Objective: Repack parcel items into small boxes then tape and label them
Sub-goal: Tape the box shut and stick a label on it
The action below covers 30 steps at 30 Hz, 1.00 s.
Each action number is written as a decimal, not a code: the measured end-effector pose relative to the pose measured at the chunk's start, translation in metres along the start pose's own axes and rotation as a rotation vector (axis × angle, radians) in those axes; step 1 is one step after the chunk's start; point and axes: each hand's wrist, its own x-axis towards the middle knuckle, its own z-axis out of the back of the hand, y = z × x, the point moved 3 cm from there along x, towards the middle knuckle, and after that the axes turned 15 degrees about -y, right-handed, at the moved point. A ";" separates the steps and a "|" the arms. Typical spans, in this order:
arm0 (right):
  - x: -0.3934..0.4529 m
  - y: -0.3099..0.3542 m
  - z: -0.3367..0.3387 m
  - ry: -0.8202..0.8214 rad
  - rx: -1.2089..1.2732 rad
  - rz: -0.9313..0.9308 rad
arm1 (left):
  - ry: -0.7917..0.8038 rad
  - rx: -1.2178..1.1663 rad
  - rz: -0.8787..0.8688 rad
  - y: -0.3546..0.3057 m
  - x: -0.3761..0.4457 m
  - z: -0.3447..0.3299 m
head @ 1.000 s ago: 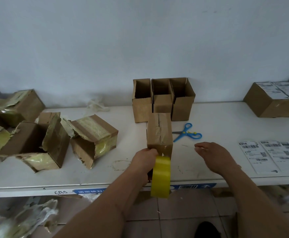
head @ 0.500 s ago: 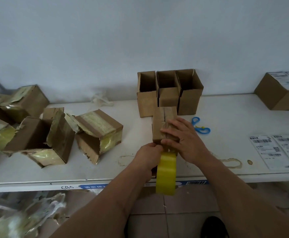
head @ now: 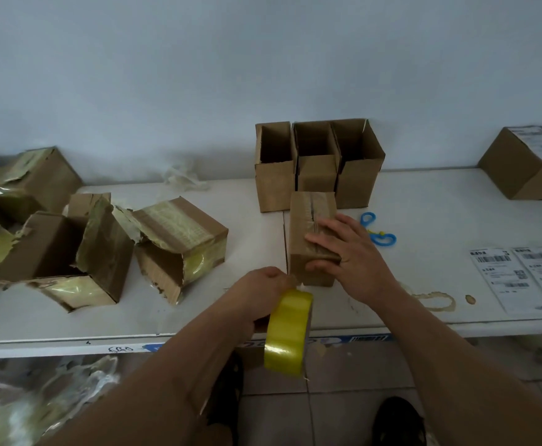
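Observation:
A small closed cardboard box (head: pixel 308 217) stands on the white table (head: pixel 424 220), a strip of tape running along its top seam. My right hand (head: pixel 347 249) lies flat on the box's near top, fingers straight, pressing the tape down. My left hand (head: pixel 260 294) grips a yellow tape roll (head: pixel 287 333) just in front of the box, over the table's front edge. Three open small boxes (head: pixel 318 162) stand in a row behind it. Blue scissors (head: pixel 379 233) lie right of the box, partly hidden by my right hand. Printed shipping labels (head: pixel 520 275) lie at the right.
Torn opened parcel boxes (head: pixel 80 249) with yellowish tape crowd the left side of the table. A labelled box (head: pixel 527 162) sits at the back right. Crumpled plastic (head: pixel 182 178) lies by the wall. Brown stains (head: pixel 437 300) mark the table near the labels.
My right hand came from the bare table onto the small box and now lies flatter on its top. My left hand keeps the tape roll at the box's near end.

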 end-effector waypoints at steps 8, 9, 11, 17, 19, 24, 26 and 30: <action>-0.001 0.008 -0.004 -0.025 -0.042 0.005 | -0.050 -0.030 -0.108 -0.006 -0.004 0.030; -0.002 0.009 -0.003 -0.028 -0.042 0.005 | -0.045 -0.012 -0.125 -0.007 -0.004 0.030; -0.002 0.010 -0.002 -0.024 -0.037 -0.002 | -0.038 0.018 -0.153 -0.009 -0.005 0.030; 0.002 0.011 0.000 -0.010 0.027 -0.073 | -0.099 0.054 -0.208 -0.012 -0.001 0.031; 0.002 0.012 -0.002 -0.018 0.020 -0.054 | -0.137 0.076 -0.226 -0.011 0.002 0.034; 0.002 0.013 -0.004 -0.008 -0.051 -0.005 | -0.191 0.105 -0.299 -0.012 0.006 0.040; 0.003 0.018 -0.001 0.024 -0.040 -0.060 | -0.213 0.109 -0.330 -0.012 0.007 0.039; 0.004 0.050 0.016 -0.190 -0.010 -0.121 | -0.263 0.093 -0.404 -0.012 0.005 0.036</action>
